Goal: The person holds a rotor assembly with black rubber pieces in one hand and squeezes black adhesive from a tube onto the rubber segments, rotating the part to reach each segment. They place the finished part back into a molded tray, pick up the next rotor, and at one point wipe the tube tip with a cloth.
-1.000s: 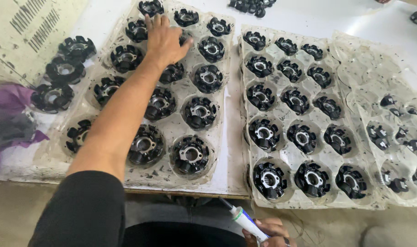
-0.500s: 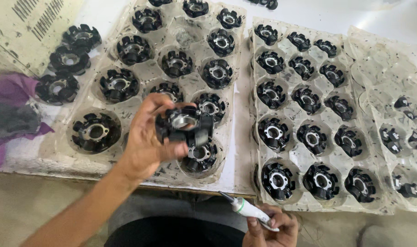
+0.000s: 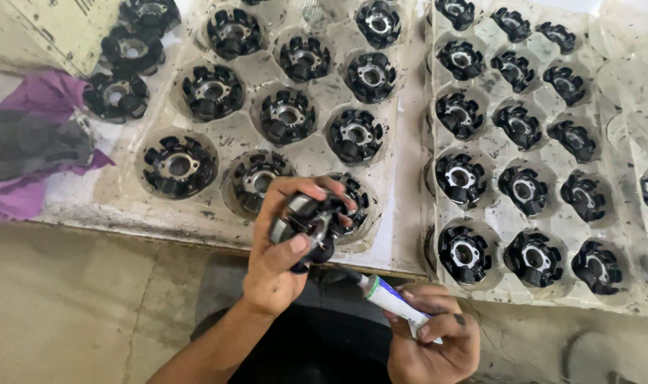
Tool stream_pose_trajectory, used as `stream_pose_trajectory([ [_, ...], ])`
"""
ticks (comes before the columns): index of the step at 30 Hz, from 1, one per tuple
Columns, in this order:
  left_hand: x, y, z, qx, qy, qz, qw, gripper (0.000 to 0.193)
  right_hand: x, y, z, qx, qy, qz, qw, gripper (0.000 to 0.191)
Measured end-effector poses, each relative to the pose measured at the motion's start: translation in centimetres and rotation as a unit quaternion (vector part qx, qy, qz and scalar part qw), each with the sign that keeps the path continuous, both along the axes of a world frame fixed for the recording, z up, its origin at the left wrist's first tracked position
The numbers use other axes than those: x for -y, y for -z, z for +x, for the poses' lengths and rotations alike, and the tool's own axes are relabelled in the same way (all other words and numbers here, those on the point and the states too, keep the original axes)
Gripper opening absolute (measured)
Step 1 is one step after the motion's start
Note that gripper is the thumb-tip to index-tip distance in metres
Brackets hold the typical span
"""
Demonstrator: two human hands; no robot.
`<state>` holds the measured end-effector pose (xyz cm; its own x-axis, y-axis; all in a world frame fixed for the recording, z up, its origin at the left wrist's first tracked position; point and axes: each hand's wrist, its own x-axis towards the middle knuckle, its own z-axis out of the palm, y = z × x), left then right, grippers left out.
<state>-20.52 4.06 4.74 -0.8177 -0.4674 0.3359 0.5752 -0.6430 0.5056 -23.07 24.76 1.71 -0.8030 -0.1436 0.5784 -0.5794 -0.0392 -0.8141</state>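
From the head view, the left hand (image 3: pixel 280 259) grips a black round part (image 3: pixel 311 222) above the table edge, fingers curled around it. The right hand (image 3: pixel 432 340) clasps a small tube (image 3: pixel 389 299), tip toward the part. Clear trays (image 3: pixel 402 178) hold matching black parts.

Black round parts (image 3: pixel 288 114) crowd both trays (image 3: pixel 409 142); bare floor (image 3: pixel 89 306) lies open below.

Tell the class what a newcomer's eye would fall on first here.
The left hand at bottom centre holds up one round black part. Below it the right hand grips a small tube, nozzle aimed at that part. Behind, two clear trays full of similar black parts fill the table.
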Motion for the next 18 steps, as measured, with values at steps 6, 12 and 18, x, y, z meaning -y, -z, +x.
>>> stream_pose_trajectory([
  [6,-2.1,-0.5,2.0,0.04,-0.1,-0.173,0.979,0.046,-0.5,-1.7,1.6,-0.067,0.045,0.102,0.992,0.053],
  [12,-2.4,-0.9,2.8,0.038,-0.094,-0.182,0.978,0.043,-1.7,-2.3,2.0,-0.099,0.03,0.174,0.979,0.054],
  [18,-2.4,-1.1,2.9,0.041,-0.082,-0.197,0.976,0.039,-3.0,-2.8,1.3,-0.144,-0.029,0.222,0.964,0.048],
])
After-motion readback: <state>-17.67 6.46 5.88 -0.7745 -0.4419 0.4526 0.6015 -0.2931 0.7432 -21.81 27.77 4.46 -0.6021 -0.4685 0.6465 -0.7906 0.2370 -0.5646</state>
